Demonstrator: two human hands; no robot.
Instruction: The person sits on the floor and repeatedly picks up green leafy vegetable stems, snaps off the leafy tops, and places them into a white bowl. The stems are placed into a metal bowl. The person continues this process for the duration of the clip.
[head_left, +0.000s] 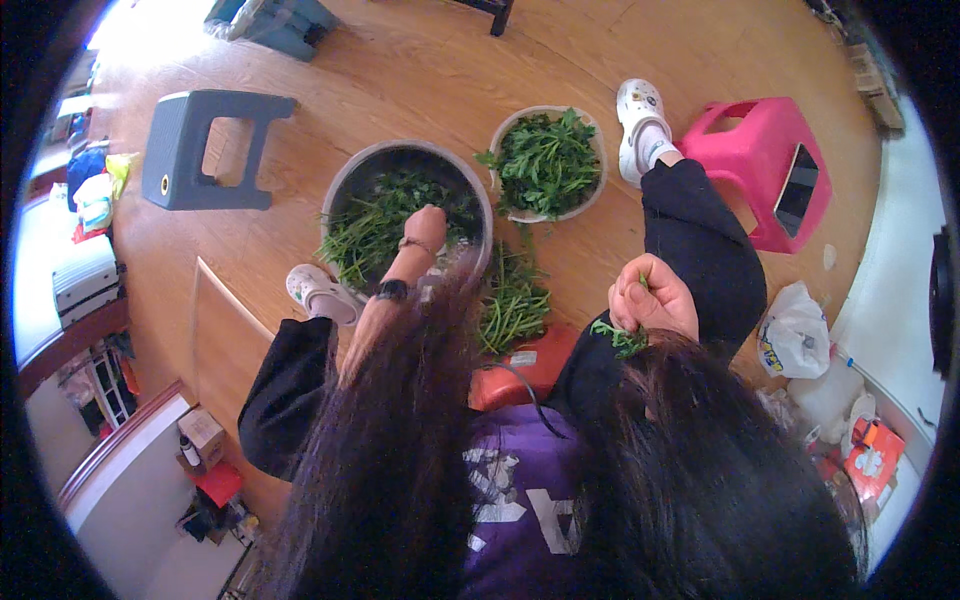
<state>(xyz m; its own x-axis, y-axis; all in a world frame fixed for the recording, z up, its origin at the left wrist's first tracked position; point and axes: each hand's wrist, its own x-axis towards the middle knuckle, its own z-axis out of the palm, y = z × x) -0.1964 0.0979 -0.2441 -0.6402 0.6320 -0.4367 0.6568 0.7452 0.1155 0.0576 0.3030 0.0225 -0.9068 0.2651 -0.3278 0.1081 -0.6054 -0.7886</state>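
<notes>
My left hand (426, 226) is over a large round basin (409, 144) of leafy green stalks (375, 225); its fingers are curled downward and hidden, so I cannot tell whether they grip any stalks. On that wrist are a dark watch and a thin bracelet. Above my right thigh, my right hand (654, 296) pinches a small green sprig (626, 339), whose leaves hang below the fingers. Farther forward, a smaller white container (601, 161) is heaped with leafy greens (551, 161). A pile of loose green stalks (514, 304) lies between the basin and my right leg.
A grey step stool (176, 150) stands beyond the basin to the left. At right, a pink plastic stool (780, 142) carries a phone (798, 191). A white plastic bag (795, 330) lies by the right wall. Something red (517, 375) sits between my legs.
</notes>
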